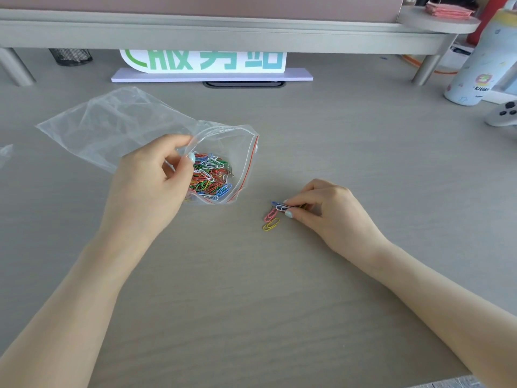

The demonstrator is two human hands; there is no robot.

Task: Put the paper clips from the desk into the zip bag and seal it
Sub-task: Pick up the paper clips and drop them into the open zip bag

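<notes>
A clear zip bag [117, 124] with a red seal strip lies on the grey desk [251, 289], its mouth held open. My left hand [156, 180] pinches the upper lip of the bag's mouth. Many coloured paper clips [211, 177] sit heaped inside the bag near the opening. To the right, my right hand [324, 214] pinches a few paper clips [279, 205] against the desk. A pink clip [270, 214] and a yellow clip [271, 224] lie loose just left of its fingertips.
A grey monitor shelf [223, 32] spans the back, with a green-lettered sign [204, 61] under it. A black mesh holder [71, 56] stands back left. A pale bottle [481, 60] and a white controller [503, 113] sit at the right edge.
</notes>
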